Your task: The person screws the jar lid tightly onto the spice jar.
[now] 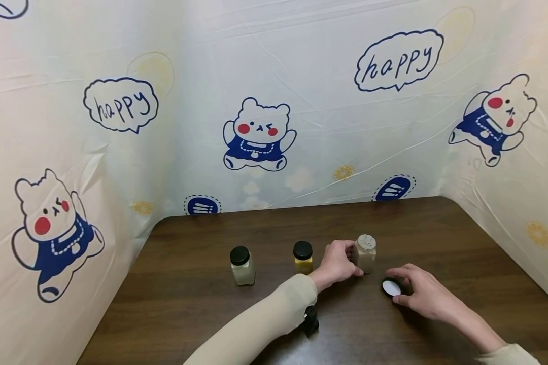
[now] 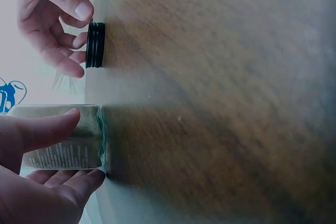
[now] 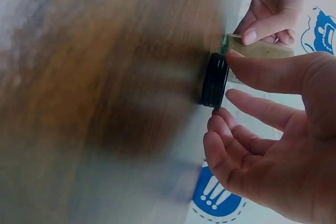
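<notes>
A clear jar with a perforated white top (image 1: 366, 246) stands on the table, pale contents inside. My left hand (image 1: 337, 262) grips it from the left; in the left wrist view the thumb lies across the glass of the jar (image 2: 63, 148) and the fingers are on its other side. To the right, a black screw lid (image 1: 391, 288) lies flat on the table, its white inner face up. My right hand (image 1: 422, 291) holds the lid by its rim, thumb and fingers on opposite sides of the lid (image 3: 214, 81).
A black-capped jar with yellow contents (image 1: 303, 257) stands just left of my left hand. Farther left is another black-capped jar with pale contents (image 1: 243, 266). The brown wooden table (image 1: 178, 309) is bordered by a printed curtain (image 1: 319, 152) at the back and sides.
</notes>
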`<state>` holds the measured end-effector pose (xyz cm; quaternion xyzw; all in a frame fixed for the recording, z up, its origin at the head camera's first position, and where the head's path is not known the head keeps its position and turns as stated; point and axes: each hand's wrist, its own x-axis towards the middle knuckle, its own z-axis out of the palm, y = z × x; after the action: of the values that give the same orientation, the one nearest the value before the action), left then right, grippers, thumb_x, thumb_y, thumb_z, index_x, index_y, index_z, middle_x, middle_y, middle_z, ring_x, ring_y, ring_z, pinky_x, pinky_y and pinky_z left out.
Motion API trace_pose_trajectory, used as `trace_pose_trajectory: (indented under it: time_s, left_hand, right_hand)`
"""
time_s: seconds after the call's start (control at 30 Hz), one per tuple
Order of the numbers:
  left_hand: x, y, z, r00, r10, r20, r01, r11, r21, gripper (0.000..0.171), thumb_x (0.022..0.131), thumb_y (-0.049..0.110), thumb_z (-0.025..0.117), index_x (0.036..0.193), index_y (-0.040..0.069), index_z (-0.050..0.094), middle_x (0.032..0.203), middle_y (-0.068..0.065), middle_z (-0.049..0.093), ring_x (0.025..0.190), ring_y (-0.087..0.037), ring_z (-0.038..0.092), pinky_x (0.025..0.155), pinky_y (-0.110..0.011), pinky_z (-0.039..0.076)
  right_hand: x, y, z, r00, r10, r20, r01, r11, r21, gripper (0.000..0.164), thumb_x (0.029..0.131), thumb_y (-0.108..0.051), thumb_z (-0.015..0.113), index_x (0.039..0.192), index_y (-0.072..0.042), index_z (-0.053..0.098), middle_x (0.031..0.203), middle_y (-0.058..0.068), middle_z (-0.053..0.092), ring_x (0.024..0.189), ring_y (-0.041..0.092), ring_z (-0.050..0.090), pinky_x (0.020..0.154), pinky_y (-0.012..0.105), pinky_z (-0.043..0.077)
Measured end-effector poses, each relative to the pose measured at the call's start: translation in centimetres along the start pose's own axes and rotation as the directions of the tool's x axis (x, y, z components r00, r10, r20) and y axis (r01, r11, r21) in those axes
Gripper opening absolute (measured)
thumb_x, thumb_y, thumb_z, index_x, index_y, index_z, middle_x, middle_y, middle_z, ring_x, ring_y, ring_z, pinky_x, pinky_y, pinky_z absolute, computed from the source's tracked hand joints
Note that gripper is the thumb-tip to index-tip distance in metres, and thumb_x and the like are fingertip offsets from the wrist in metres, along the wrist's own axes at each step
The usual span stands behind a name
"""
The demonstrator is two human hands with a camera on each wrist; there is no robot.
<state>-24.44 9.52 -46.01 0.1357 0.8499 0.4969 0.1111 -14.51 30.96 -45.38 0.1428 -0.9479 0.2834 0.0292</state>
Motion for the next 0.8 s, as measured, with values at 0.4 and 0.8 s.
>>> trace_pose_trajectory:
  time_s: [0.4, 0.8]
  left_hand:
    - [-0.04, 0.16, -0.15, 1.000, 0.009, -0.005, -0.009, 1.000, -0.001, 0.061, 0.068, -0.006, 0.097, 0.121, 0.015, 0.078, 0.104, 0.010, 0.075, 0.098, -0.004, 0.068, 0.091, -0.024, 0.056]
    - [0.06, 0.17, -0.22, 1.000, 0.003, 0.004, -0.003, 1.000, -0.001, 0.059, 0.068, -0.005, 0.098, 0.120, 0.014, 0.078, 0.103, 0.009, 0.075, 0.097, -0.005, 0.068, 0.091, -0.025, 0.056]
  right_hand:
    - [0.06, 0.06, 0.06, 1.000, 0.005, 0.014, -0.005, 1.000, 0.007, 0.048, 0.076, -0.007, 0.093, 0.120, -0.005, 0.075, 0.109, 0.001, 0.066, 0.091, 0.019, 0.059, 0.072, 0.033, 0.050]
    - [0.11, 0.06, 0.03, 1.000, 0.003, 0.013, -0.003, 1.000, 0.004, 0.047, 0.076, -0.006, 0.093, 0.120, -0.004, 0.075, 0.109, 0.001, 0.066, 0.090, 0.019, 0.059, 0.072, 0.033, 0.050]
